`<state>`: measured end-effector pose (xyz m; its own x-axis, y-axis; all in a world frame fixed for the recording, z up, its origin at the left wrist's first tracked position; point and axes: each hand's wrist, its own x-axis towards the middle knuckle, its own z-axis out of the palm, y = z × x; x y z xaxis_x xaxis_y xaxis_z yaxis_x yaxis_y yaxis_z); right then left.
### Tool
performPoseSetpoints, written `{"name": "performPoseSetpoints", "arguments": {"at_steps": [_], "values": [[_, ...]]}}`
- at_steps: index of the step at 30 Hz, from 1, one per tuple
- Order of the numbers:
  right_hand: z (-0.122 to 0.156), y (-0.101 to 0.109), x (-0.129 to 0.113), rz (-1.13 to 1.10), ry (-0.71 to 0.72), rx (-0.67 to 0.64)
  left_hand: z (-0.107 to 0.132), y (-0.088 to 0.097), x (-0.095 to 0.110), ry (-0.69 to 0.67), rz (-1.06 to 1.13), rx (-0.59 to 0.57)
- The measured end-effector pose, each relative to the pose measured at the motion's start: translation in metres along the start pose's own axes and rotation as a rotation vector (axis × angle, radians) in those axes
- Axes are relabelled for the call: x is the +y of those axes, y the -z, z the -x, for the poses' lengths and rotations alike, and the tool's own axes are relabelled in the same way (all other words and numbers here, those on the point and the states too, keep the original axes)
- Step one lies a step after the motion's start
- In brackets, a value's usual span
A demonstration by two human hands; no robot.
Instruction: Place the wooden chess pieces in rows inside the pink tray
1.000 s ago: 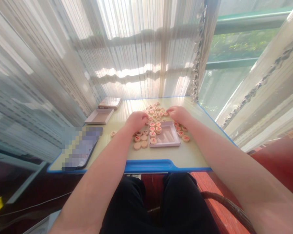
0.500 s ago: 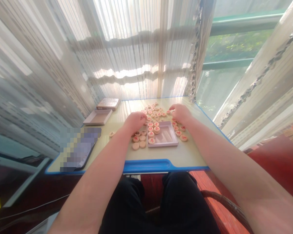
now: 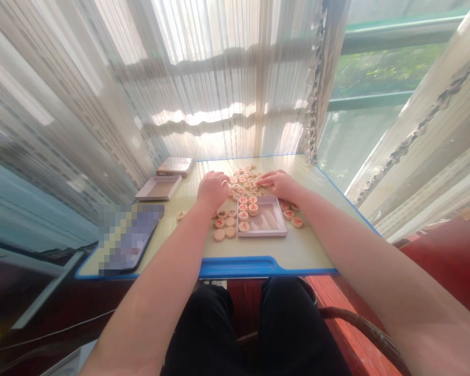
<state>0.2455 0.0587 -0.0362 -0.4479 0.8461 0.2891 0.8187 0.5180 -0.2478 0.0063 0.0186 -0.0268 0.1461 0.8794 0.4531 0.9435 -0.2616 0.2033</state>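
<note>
At the left edge of the pale table [image 3: 309,248], which has a blue rim, lies a dark flat device [image 3: 137,240], partly blurred out. Beyond it sit 1 shallow tray [image 3: 159,189] and, just behind that, 1 thin box [image 3: 175,166]. A lone disc [image 3: 181,214] lies to the left of the left forearm.

The left hand [image 3: 212,189] is at the left side of a loose heap of round game pieces [image 3: 244,180], its fingers bent toward them; I cannot tell whether they pinch a piece. Nearer the person is a small group of discs [image 3: 224,228], 3 of them showing blank faces.

To the right of that group stands an open white box [image 3: 268,224]; 6 red-marked faces show along its left side, in 2 columns of 4 and 2.

The right hand [image 3: 277,183] reaches in from the right, fingers extended over the heap's right side; whether they grip anything, I cannot tell. More red-marked discs [image 3: 293,218] lie right of the box, partly under the right forearm.
</note>
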Motion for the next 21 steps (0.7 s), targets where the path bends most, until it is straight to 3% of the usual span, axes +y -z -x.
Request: {"name": "performPoseSetpoints", "arguments": {"at_steps": [3, 6, 21], "values": [[0.001, 0.006, -0.001, -0.009, -0.058, 0.019, 0.001, 0.000, -0.002, 0.136, -0.040, -0.114], [0.003, 0.013, -0.003, 0.034, -0.126, 0.041, 0.002, 0.001, 0.002, 0.139, -0.010, -0.222], [0.005, 0.019, -0.008, 0.094, -0.184, 0.003, 0.003, -0.006, 0.004, -0.040, 0.077, -0.231]]}}
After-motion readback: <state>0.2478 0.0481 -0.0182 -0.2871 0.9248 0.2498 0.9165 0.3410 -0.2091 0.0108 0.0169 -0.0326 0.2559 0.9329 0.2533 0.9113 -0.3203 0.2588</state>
